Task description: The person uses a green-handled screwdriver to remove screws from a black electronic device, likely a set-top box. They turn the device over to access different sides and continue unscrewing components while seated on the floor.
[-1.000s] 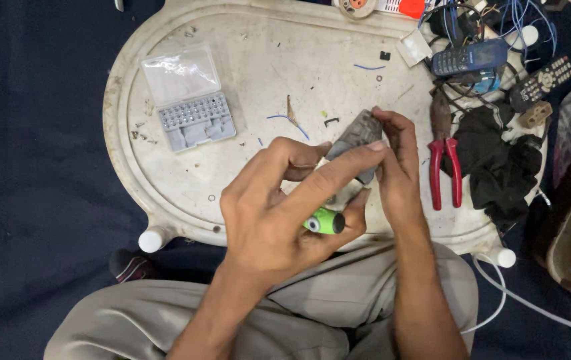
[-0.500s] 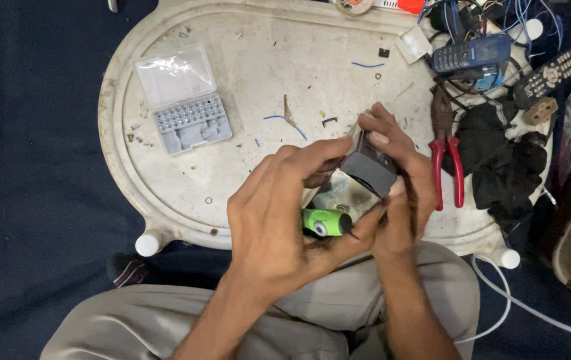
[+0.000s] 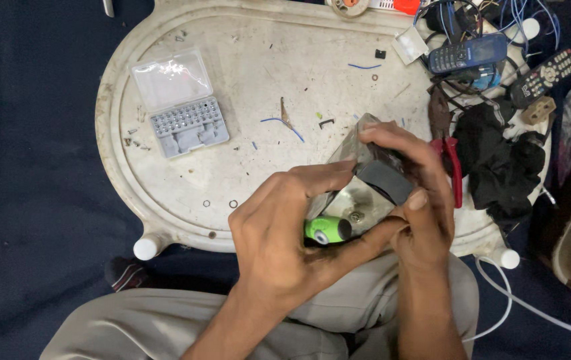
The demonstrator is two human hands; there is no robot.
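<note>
Both hands meet over the near edge of an upturned white oval table (image 3: 165, 200). My right hand (image 3: 425, 220) grips a small grey device (image 3: 372, 187) with a metal plate and a dark block on it. My left hand (image 3: 285, 240) wraps around a green-handled screwdriver (image 3: 322, 230), whose tip end points at the metal plate. The fingers of both hands hide most of the device.
An open clear case of screwdriver bits (image 3: 182, 107) lies at the left. Red-handled pliers (image 3: 449, 150), black cloth (image 3: 499, 160), a blue phone (image 3: 469, 53), a remote control (image 3: 542, 73) and tangled wires crowd the right. Wire scraps dot the surface. Dark blue fabric surrounds everything.
The device has been turned in my hands, so its dark block and metal plate now face up. Both hands shifted slightly right and nearer to me.
</note>
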